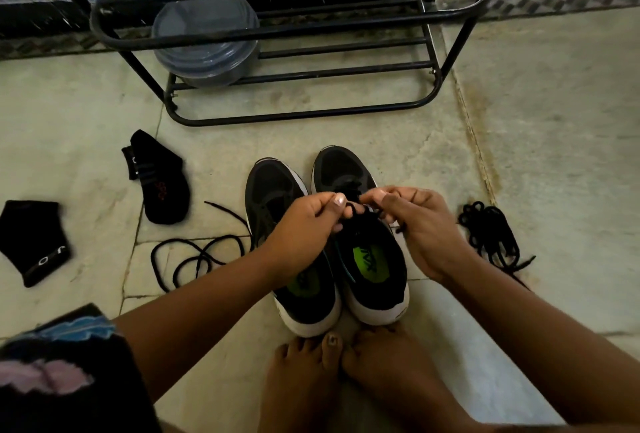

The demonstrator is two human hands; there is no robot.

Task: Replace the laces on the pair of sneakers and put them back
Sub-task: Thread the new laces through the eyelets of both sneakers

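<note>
Two black sneakers with white soles stand side by side on the floor, toes pointing away from me. The left sneaker (273,190) has no lace across its tongue. Over the right sneaker (349,172) my left hand (308,221) and my right hand (419,224) each pinch a piece of its black lace (353,207), pulled up above the eyelets. A loose black lace (197,259) lies curled on the floor to the left of the shoes. Another bundled black lace (491,231) lies to the right.
A black metal shoe rack (294,30) stands ahead with a lidded grey plastic container (207,44) on its lower shelf. Two black socks (162,183) (34,242) lie on the floor at left. My bare feet (332,373) touch the sneakers' heels.
</note>
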